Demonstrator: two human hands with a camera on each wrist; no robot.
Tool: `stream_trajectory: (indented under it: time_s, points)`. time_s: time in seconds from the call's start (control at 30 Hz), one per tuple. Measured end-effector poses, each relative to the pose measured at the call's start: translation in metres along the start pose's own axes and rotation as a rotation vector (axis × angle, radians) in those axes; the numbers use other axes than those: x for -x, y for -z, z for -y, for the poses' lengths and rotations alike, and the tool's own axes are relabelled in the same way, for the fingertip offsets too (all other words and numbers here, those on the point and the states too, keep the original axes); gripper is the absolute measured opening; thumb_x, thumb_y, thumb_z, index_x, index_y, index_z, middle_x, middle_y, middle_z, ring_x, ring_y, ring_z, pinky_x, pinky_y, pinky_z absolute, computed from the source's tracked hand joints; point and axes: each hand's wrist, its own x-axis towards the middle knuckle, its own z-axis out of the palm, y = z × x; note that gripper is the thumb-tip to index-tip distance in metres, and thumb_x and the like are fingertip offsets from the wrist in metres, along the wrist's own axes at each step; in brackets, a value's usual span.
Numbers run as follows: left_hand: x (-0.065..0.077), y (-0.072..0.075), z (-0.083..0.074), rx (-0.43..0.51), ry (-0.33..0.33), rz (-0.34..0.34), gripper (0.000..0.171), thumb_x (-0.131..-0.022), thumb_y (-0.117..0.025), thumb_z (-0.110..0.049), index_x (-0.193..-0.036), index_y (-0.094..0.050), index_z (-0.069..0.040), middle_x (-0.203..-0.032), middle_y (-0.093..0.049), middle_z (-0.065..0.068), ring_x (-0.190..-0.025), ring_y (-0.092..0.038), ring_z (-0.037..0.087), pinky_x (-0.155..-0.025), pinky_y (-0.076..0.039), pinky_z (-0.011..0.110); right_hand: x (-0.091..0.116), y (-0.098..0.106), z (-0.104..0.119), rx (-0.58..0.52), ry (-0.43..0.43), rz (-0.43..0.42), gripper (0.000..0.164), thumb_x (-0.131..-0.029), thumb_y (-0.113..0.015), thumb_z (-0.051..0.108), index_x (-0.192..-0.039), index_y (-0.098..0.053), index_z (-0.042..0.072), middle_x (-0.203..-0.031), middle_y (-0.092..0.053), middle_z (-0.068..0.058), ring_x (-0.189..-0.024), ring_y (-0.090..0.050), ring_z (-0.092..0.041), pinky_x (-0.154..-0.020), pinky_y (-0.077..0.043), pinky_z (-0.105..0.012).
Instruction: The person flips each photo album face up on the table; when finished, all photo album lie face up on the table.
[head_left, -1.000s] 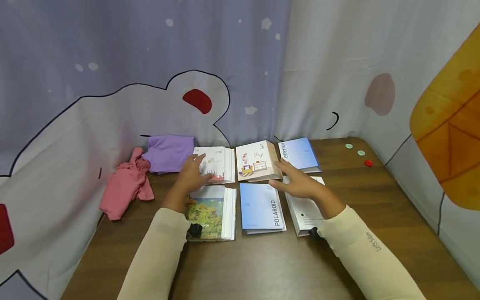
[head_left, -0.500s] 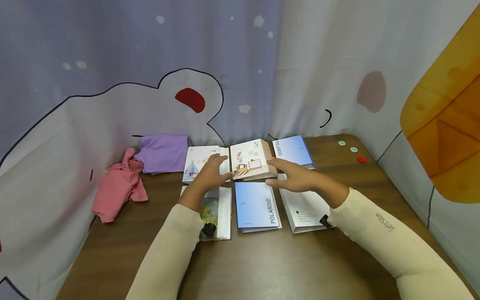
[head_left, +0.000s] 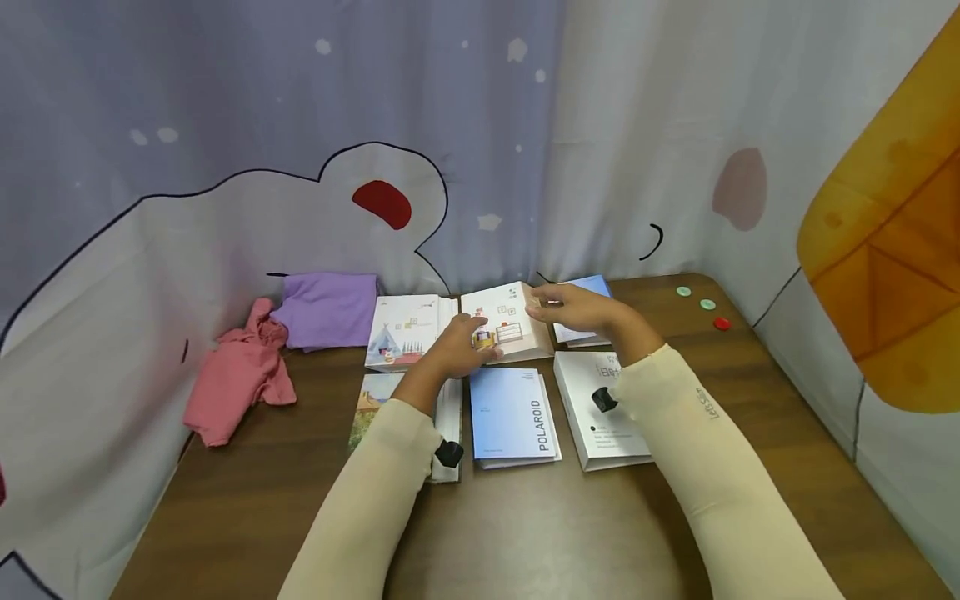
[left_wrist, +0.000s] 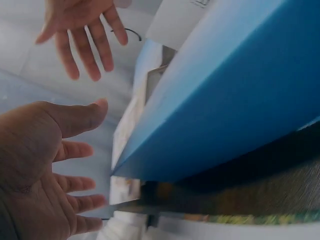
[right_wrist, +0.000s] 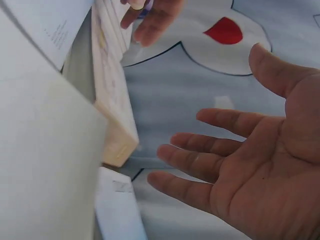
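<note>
A cream album (head_left: 512,297) with a drawn room on its cover lies in the middle of the back row. My left hand (head_left: 454,348) is over its left side, fingers spread, partly overlapping the cover in the head view. At its right edge hovers my right hand (head_left: 576,310); the right wrist view shows that hand (right_wrist: 250,155) with fingers extended and nothing in them. In the left wrist view my left hand (left_wrist: 40,170) also holds nothing. Just in front lies a blue Polaroid album (head_left: 506,417), and a white album (head_left: 588,408) is under my right forearm.
At the back left sits a white album (head_left: 401,321) with a tent drawing; a landscape album (head_left: 372,396) is partly hidden by my left arm. Another blue album (head_left: 588,286) is behind my right hand. Purple cloth (head_left: 330,310), pink cloth (head_left: 240,375) and a red button (head_left: 722,323) lie farther out.
Both hands have come in toward the cream album: the left moved right across its left side, the right moved up along its right edge. The albums look unmoved on the table.
</note>
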Motion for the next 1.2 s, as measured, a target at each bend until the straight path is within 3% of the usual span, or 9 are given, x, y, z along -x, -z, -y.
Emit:
stream_trajectory:
  time_s: [0.23, 0.4, 0.57, 0.9, 1.07, 1.2]
  points:
    - [-0.013, -0.023, 0.000, -0.054, 0.045, 0.004, 0.086, -0.099, -0.075, -0.050, -0.168, -0.043, -0.011, -0.178, -0.030, 0.024, -0.165, -0.032, 0.044, -0.133, -0.033, 0.059, -0.015, -0.011, -0.030, -0.028, -0.019, -0.043, 0.079, -0.110, -0.065, 0.043, -0.169, -0.035, 0.000, -0.175, -0.038, -0.023, -0.161, -0.039, -0.046, -0.130, -0.037, -0.062]
    - [-0.018, -0.031, 0.004, -0.085, 0.078, 0.014, 0.094, -0.097, -0.075, -0.059, -0.171, -0.038, -0.014, -0.181, -0.025, 0.022, -0.170, -0.022, 0.041, -0.136, -0.028, 0.058, -0.019, -0.018, -0.043, -0.062, -0.003, -0.097, 0.073, -0.111, -0.064, 0.039, -0.167, -0.039, -0.001, -0.174, -0.040, -0.024, -0.161, -0.038, -0.047, -0.131, -0.034, -0.062]
    - [-0.016, -0.034, 0.004, -0.062, 0.102, 0.023, 0.100, -0.096, -0.077, -0.061, -0.173, -0.033, -0.014, -0.182, -0.022, 0.021, -0.170, -0.020, 0.042, -0.136, -0.028, 0.060, -0.021, -0.024, -0.051, -0.094, -0.028, -0.077, 0.075, -0.112, -0.063, 0.041, -0.169, -0.036, 0.000, -0.173, -0.041, -0.025, -0.161, -0.040, -0.045, -0.131, -0.035, -0.061]
    - [-0.014, -0.031, 0.005, -0.049, 0.107, 0.069, 0.101, -0.098, -0.073, -0.061, -0.175, -0.028, -0.013, -0.182, -0.015, 0.027, -0.169, -0.021, 0.047, -0.135, -0.028, 0.062, -0.032, -0.029, -0.038, -0.007, -0.128, 0.033, 0.080, -0.109, -0.061, 0.055, -0.169, -0.038, 0.006, -0.175, -0.038, -0.022, -0.164, -0.036, -0.043, -0.133, -0.032, -0.061]
    - [-0.016, -0.031, 0.007, -0.056, 0.088, 0.089, 0.101, -0.099, -0.070, -0.062, -0.176, -0.025, -0.014, -0.182, -0.016, 0.026, -0.169, -0.023, 0.046, -0.135, -0.027, 0.062, -0.036, -0.029, -0.031, -0.033, -0.177, 0.038, 0.080, -0.108, -0.064, 0.053, -0.169, -0.039, 0.007, -0.175, -0.037, -0.023, -0.164, -0.035, -0.043, -0.133, -0.031, -0.061]
    - [-0.014, -0.031, 0.009, -0.054, 0.077, 0.098, 0.100, -0.100, -0.067, -0.062, -0.176, -0.023, -0.014, -0.182, -0.016, 0.027, -0.168, -0.024, 0.048, -0.135, -0.027, 0.062, -0.034, -0.030, -0.029, -0.085, -0.190, 0.036, 0.078, -0.109, -0.065, 0.051, -0.168, -0.040, 0.007, -0.176, -0.036, -0.021, -0.161, -0.039, -0.043, -0.130, -0.038, -0.060]
